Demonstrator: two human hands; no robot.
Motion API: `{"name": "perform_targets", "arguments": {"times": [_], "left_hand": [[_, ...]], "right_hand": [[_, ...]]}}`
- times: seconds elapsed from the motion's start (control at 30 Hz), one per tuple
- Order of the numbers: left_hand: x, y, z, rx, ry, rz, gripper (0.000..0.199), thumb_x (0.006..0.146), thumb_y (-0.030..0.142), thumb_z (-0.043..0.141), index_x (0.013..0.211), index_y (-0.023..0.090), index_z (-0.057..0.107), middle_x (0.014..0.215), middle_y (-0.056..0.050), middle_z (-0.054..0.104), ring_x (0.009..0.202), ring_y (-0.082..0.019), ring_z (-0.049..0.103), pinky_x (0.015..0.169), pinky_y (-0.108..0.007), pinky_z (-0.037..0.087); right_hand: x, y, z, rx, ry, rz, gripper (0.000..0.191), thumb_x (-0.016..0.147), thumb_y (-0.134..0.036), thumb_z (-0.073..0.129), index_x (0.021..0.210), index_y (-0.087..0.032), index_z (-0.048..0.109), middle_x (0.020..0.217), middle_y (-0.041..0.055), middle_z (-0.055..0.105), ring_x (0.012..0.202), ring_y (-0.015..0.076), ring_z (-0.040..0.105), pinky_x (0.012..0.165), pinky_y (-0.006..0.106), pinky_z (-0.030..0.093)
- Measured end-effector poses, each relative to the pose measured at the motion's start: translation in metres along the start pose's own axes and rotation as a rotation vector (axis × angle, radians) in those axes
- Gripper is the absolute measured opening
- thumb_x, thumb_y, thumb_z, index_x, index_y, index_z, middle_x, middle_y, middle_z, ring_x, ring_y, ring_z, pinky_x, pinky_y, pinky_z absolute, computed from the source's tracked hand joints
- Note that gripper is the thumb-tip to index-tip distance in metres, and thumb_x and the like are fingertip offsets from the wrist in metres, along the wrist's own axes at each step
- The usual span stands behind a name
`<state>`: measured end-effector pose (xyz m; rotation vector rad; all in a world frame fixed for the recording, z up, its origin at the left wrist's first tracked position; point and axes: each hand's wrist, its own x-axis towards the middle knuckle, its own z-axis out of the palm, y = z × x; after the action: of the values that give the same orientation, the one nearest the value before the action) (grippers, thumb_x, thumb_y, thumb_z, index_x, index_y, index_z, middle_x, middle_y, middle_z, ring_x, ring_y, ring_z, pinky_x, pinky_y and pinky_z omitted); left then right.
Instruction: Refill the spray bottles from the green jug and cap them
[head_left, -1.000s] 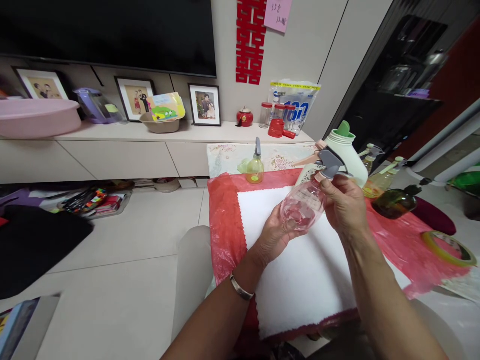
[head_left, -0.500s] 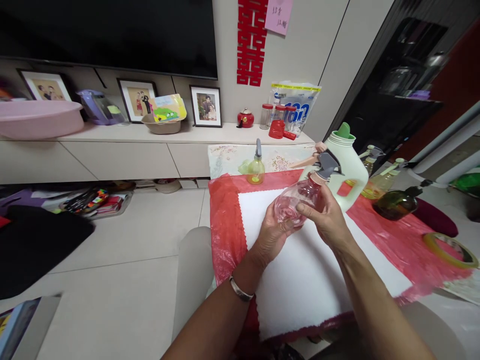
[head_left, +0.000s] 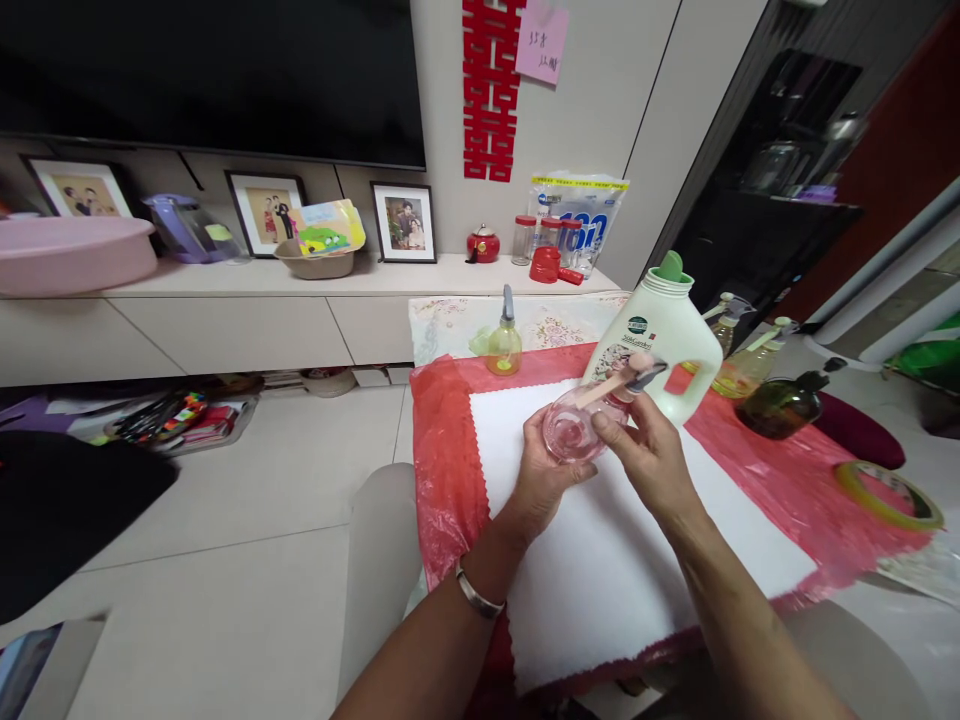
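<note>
Our left hand [head_left: 544, 478] and right hand [head_left: 651, 452] grip the pink spray bottle [head_left: 568, 432]; the pale-green jug [head_left: 667, 312] label ends "Garden"; the white sheet [head_left: 600, 580], scallop-edged, stretches toward us.

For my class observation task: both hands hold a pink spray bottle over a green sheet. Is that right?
The sheet is white, not green, as the head view shows; the left hand and right hand do hold the pink spray bottle over it.
</note>
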<state>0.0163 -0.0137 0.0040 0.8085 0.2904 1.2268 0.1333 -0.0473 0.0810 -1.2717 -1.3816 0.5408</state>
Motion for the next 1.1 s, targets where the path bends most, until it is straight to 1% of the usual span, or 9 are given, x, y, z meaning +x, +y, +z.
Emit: {"name": "perform_targets", "arguments": {"times": [0.1, 0.2, 0.37, 0.5, 0.6, 0.7, 0.83, 0.93, 1.1], "left_hand": [[-0.001, -0.003, -0.001, 0.062, 0.021, -0.009, 0.095, 0.056, 0.021, 0.095, 0.133, 0.028, 0.039, 0.140, -0.008, 0.054, 0.125, -0.025, 0.058, 0.111, -0.049, 0.043], [0.000, -0.006, -0.003, 0.101, 0.011, -0.030, 0.095, 0.054, 0.022, 0.095, 0.131, 0.027, 0.041, 0.139, -0.009, 0.054, 0.124, -0.026, 0.059, 0.110, -0.050, 0.043], [0.004, -0.015, -0.010, 0.131, -0.058, -0.033, 0.098, 0.051, 0.027, 0.096, 0.133, 0.024, 0.042, 0.143, -0.013, 0.053, 0.131, -0.032, 0.056, 0.112, -0.052, 0.042], [0.003, -0.019, -0.014, 0.164, -0.119, -0.100, 0.097, 0.056, 0.028, 0.094, 0.137, 0.024, 0.040, 0.147, -0.015, 0.051, 0.133, -0.034, 0.054, 0.110, -0.050, 0.045], [-0.001, -0.016, -0.013, 0.192, -0.140, -0.204, 0.098, 0.058, 0.028, 0.092, 0.139, 0.026, 0.037, 0.149, -0.016, 0.048, 0.129, -0.033, 0.057, 0.104, -0.046, 0.050], [-0.004, -0.008, -0.011, 0.253, -0.110, -0.303, 0.095, 0.060, 0.027, 0.090, 0.139, 0.027, 0.036, 0.148, -0.016, 0.046, 0.119, -0.029, 0.063, 0.099, -0.042, 0.052], [-0.004, 0.000, -0.009, 0.338, -0.050, -0.324, 0.082, 0.060, 0.031, 0.088, 0.130, 0.024, 0.046, 0.147, -0.016, 0.043, 0.112, -0.027, 0.064, 0.093, -0.040, 0.053], [-0.004, 0.003, -0.010, 0.393, -0.020, -0.343, 0.073, 0.059, 0.032, 0.087, 0.124, 0.021, 0.054, 0.141, -0.016, 0.049, 0.115, -0.027, 0.062, 0.097, -0.040, 0.051], [-0.005, 0.002, -0.013, 0.426, -0.012, -0.368, 0.064, 0.062, 0.035, 0.086, 0.119, 0.020, 0.060, 0.134, -0.015, 0.057, 0.116, -0.027, 0.062, 0.103, -0.043, 0.049]], "right_hand": [[0.000, 0.003, -0.002, 0.004, 0.068, -0.007, 0.052, 0.090, -0.058, 0.068, 0.113, -0.012, 0.061, 0.117, 0.0071, 0.055, 0.104, 0.0127, 0.056, 0.087, 0.020, 0.052], [0.000, 0.003, -0.003, 0.002, 0.102, -0.022, 0.051, 0.088, -0.057, 0.069, 0.116, -0.015, 0.062, 0.120, 0.0054, 0.055, 0.108, 0.0131, 0.056, 0.093, 0.022, 0.051], [0.002, -0.005, -0.010, -0.076, 0.143, -0.033, 0.046, 0.083, -0.055, 0.072, 0.105, -0.014, 0.070, 0.114, 0.0053, 0.056, 0.106, 0.0129, 0.054, 0.085, 0.019, 0.049], [0.001, -0.009, -0.019, -0.086, 0.150, -0.029, 0.045, 0.082, -0.054, 0.072, 0.100, -0.014, 0.072, 0.111, 0.0054, 0.056, 0.104, 0.0123, 0.053, 0.087, 0.018, 0.049], [-0.002, -0.007, -0.028, -0.056, 0.131, -0.011, 0.049, 0.082, -0.058, 0.071, 0.101, -0.013, 0.071, 0.110, 0.0059, 0.056, 0.104, 0.0127, 0.054, 0.090, 0.020, 0.049], [-0.006, -0.002, -0.040, -0.033, 0.122, 0.018, 0.052, 0.082, -0.060, 0.072, 0.099, -0.011, 0.069, 0.109, 0.0064, 0.056, 0.102, 0.0127, 0.055, 0.090, 0.020, 0.049], [-0.013, 0.003, -0.062, -0.015, 0.113, 0.072, 0.058, 0.080, -0.063, 0.073, 0.102, -0.010, 0.068, 0.102, 0.0071, 0.057, 0.095, 0.0119, 0.055, 0.085, 0.019, 0.050], [-0.019, 0.005, -0.080, -0.024, 0.127, 0.109, 0.060, 0.080, -0.064, 0.073, 0.104, -0.010, 0.067, 0.102, 0.0075, 0.057, 0.095, 0.0120, 0.055, 0.084, 0.019, 0.050], [-0.025, 0.010, -0.117, -0.084, 0.202, 0.150, 0.061, 0.077, -0.064, 0.074, 0.097, -0.008, 0.065, 0.101, 0.0076, 0.057, 0.091, 0.0103, 0.054, 0.078, 0.016, 0.048]]}}
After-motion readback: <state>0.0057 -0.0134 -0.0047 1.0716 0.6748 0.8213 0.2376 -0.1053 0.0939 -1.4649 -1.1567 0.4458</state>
